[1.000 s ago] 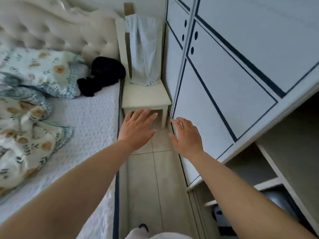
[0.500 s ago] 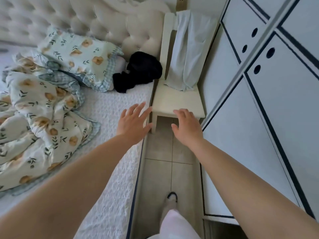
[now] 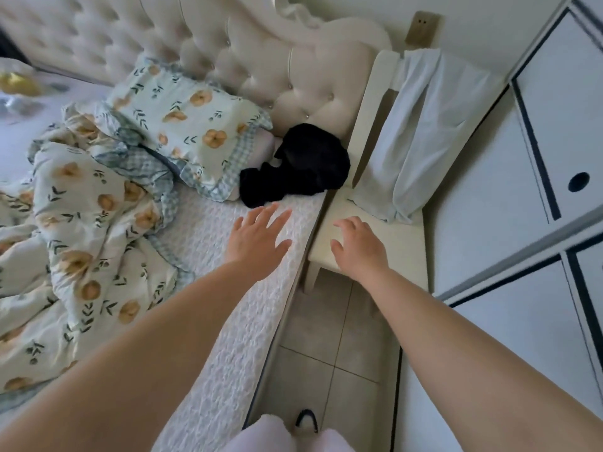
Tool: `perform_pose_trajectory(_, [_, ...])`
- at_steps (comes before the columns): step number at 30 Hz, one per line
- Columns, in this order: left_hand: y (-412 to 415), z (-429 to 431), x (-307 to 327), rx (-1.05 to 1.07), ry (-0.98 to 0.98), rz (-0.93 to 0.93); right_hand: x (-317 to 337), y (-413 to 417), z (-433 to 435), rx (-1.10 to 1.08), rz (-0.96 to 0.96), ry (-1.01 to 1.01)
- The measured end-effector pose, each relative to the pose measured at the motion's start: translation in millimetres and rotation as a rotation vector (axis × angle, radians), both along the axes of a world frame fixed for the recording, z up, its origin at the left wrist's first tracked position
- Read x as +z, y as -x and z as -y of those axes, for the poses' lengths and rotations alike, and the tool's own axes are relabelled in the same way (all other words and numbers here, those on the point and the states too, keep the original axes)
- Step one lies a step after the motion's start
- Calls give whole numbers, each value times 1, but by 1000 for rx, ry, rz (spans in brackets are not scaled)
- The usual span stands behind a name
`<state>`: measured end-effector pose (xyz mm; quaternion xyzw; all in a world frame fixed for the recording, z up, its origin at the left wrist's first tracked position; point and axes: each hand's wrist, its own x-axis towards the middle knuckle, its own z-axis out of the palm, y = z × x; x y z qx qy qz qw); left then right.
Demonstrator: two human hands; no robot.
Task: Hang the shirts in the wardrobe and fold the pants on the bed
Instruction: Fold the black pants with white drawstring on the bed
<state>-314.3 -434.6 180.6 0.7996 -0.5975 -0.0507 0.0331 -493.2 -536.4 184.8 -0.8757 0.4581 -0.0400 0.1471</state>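
Black garment [image 3: 303, 164] hugs the mattress edge [image 3: 280, 288] — left hand [image 3: 257, 239], right hand [image 3: 357, 249] (over chair [image 3: 394, 238]) splayed, empty.

The black crumpled garment [image 3: 303, 164], just left of the cream wooden chair [image 3: 404, 246], is bunched too tightly to tell shirt from pants. The pale blue garment [image 3: 421, 132] on the chair's back hides its cut in its folds. Right of the chair, the white wardrobe with dark trim [image 3: 489, 197] is cut off by the top and right edges. Far left of the chair, the floral quilt [image 3: 81, 223] is cut off at the left edge and 1 yellowish thing [image 3: 16, 83] is blurred. Whether the right hand [image 3: 359, 249] touches the chair's seat cannot be told.
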Motion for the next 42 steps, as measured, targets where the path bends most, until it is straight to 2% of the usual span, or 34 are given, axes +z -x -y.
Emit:
perform_pose_trajectory(3, [-25,39,-5,12,-27,24,-10,-25,41,64,-13,4])
perform_pose_trajectory(12, [-77,170,-31,-3,-100,29,-41,-71,160,32,-9,-115])
perform_pose_trajectory(15, [-81,218,-50,17,-131,11,-52,-79,210,55,-52,-134])
perform_pose_trajectory(20, [-88,292,-81,98,-183,-13,-79,-93,284,215,-176,-179])
perform_pose_trajectory(28, [-107,367,-137,165,-270,-93,-147,-126,361,187,-185,-174])
perform_pose_trajectory(32, [-126,398,-173,143,-279,-84,-188,-147,380,82,-163,-166])
perform_pose_trajectory(35, [-136,415,-198,136,-331,-102,-220,-163,387,-35,-231,-179])
perform_pose_trajectory(39, [-140,426,-229,168,-424,-189,-262,-189,389,-278,-276,-327])
perform_pose_trajectory(42, [-143,423,-245,191,-438,-242,-281,-203,399,-319,-273,-286])
